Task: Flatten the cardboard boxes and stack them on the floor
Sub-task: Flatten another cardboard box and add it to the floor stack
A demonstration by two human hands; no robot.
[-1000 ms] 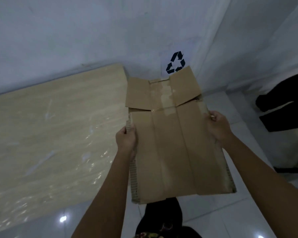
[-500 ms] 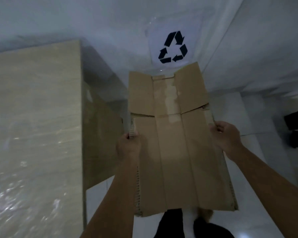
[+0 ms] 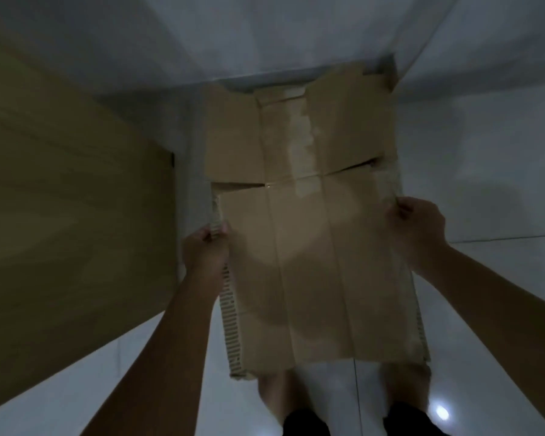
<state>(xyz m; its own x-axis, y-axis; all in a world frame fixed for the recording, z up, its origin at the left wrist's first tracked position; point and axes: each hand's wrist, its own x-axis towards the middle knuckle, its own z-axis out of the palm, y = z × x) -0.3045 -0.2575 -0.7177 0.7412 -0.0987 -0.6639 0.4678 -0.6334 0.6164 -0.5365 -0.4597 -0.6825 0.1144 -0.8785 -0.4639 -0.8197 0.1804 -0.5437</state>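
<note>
While both hands grip it, the workpiece condition is as follows.

Workpiece: flattened cardboard box, brown, held out in front of the person above the white tiled floor, its broad face toward the camera.
Position: centred in the head view, between the two forearms; the far end reaches toward the base of the white wall, the near end hangs over the person's legs. Whether the far end touches the floor or wall cannot be told.
Surface: long vertical creases run down the main panel; a pale strip where tape was pulled off shows near the middle of the upper part.
End flaps: two flaps at the far end, folded flat, with a slit open between each flap and the main panel.
Edges: corrugated fluting exposed along the left edge and, more faintly, along the right.
Left hand: fingers curled round the left edge of the box, thumb on the near face, pinching the fluted rim.
Right hand: fingers curled round the right edge at about the same height, thumb on the near face.
Left of the box: a large tan slab-sided unit stands on the floor, just beside the left hand but apart from the box.
Lighting: dim; a bright reflection shows on the floor tile at lower right.
</note>
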